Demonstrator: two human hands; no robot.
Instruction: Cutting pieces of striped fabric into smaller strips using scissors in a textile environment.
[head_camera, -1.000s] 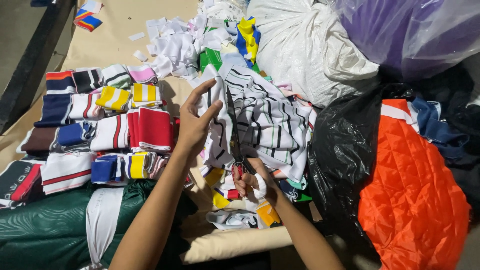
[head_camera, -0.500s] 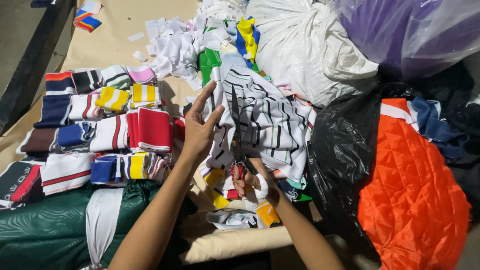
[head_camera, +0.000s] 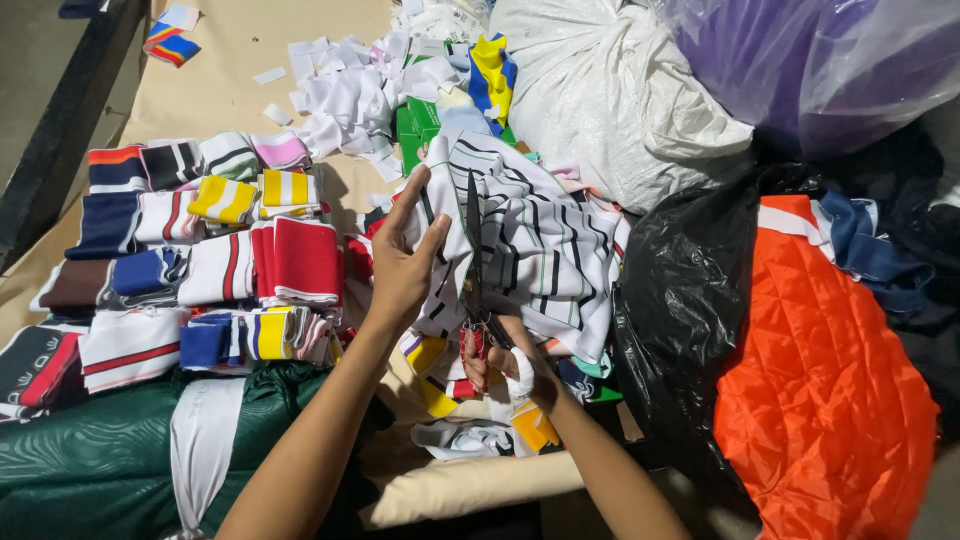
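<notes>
On a bench, the left hand (head_camera: 405, 265) pinches a white striped garment (head_camera: 540, 240) taut while the right hand (head_camera: 500, 360), closed on scissors (head_camera: 472, 250), has blades partway through it; sorted striped trim stacks (head_camera: 220, 270) lie left, uncut heaps remain beyond.

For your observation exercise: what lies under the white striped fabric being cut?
Under the white striped fabric, colourful yellow and white scraps peek out; whatever lies beneath its middle is covered.
</notes>
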